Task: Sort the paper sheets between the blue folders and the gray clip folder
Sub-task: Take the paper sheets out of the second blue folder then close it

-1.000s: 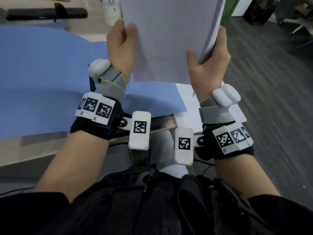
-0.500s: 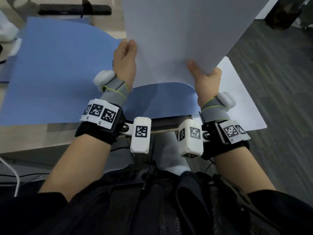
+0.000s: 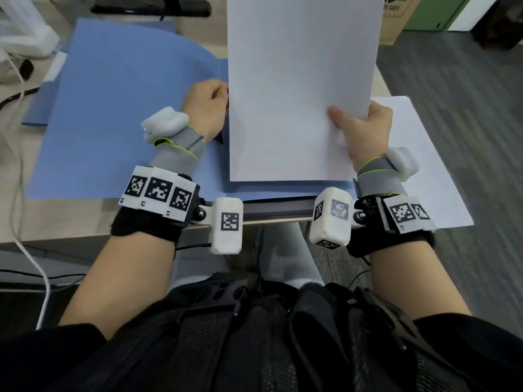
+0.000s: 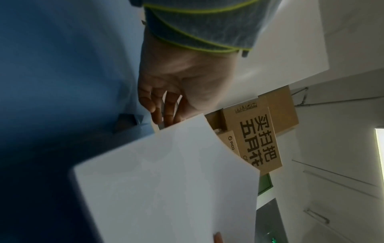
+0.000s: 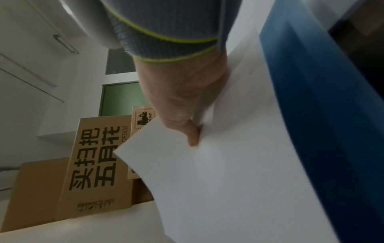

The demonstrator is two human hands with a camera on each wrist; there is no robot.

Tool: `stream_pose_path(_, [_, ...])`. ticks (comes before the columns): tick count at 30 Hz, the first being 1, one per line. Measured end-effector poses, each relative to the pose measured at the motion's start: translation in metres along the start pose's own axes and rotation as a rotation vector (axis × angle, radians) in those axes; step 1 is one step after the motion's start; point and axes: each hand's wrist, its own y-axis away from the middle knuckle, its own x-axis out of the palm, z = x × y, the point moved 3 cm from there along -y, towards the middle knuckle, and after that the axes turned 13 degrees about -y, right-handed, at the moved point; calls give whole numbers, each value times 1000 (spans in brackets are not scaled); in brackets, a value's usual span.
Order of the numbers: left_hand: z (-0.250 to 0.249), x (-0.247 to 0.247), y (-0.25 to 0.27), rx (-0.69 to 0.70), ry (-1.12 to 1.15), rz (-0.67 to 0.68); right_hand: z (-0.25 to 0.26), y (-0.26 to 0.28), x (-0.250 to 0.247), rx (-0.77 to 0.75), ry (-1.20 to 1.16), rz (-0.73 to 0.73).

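Note:
A stack of white paper sheets (image 3: 297,94) is held in both hands just above the right half of an open blue folder (image 3: 119,114) lying on the table. My left hand (image 3: 206,106) curls round the sheets' left edge; in the left wrist view its fingers (image 4: 166,115) disappear behind the sheets (image 4: 166,180). At the lower right edge, my right hand (image 3: 362,128) pinches the stack with the thumb on top, and the thumb (image 5: 193,136) presses the sheets (image 5: 228,180) beside the blue folder (image 5: 322,115). I cannot make out the gray clip folder with certainty.
Another white sheet (image 3: 418,154) lies to the right, overhanging the table's edge. A black bar (image 3: 152,8) and a white object (image 3: 22,29) sit at the back. A white cable (image 3: 17,165) runs down the left. Cardboard boxes (image 5: 93,164) stand beyond on the floor.
Both hands have lowered the sheets from an upright, raised position down toward the blue folder and closer to my body. The grips stay on the sheets' side edges.

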Motion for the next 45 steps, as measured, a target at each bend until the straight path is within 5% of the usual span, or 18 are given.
stream_pose_path(9, [28,-8,6,-38,-96,-57,-30,-6,6,188,238,23])
stream_pose_path(33, [46,6,9,42,-142,51,-24,3,11,55,418,100])
stream_pose_path(45, [44,15,9,135,-499,132,-19,8,17,25,600,158])
